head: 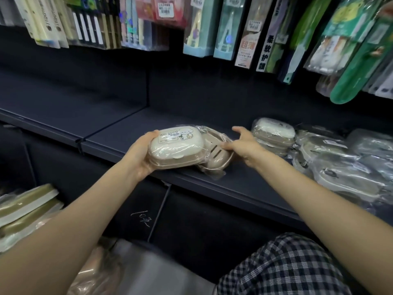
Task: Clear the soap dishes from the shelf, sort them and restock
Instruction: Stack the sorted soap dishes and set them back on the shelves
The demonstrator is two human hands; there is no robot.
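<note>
A lidded soap dish [177, 149] is clasped in the left hand [138, 159]; the slick-wrapped slotted dish [217, 155], merely touched by the spread right hand [244, 145], could be knocked off the shelf [119, 133].

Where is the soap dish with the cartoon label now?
In the head view, centre: the left hand holds the labelled soap dish above the dark shelf edge, beside a wrapped dish.

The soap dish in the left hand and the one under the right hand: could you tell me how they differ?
The lidded soap dish has a white lid with a cartoon sticker; the open soap dish is beige, with its slotted inside showing. The left hand holds the lidded one up flat; the open one leans tilted on the shelf, touched by the right hand. Both are wrapped in clear plastic.
</note>
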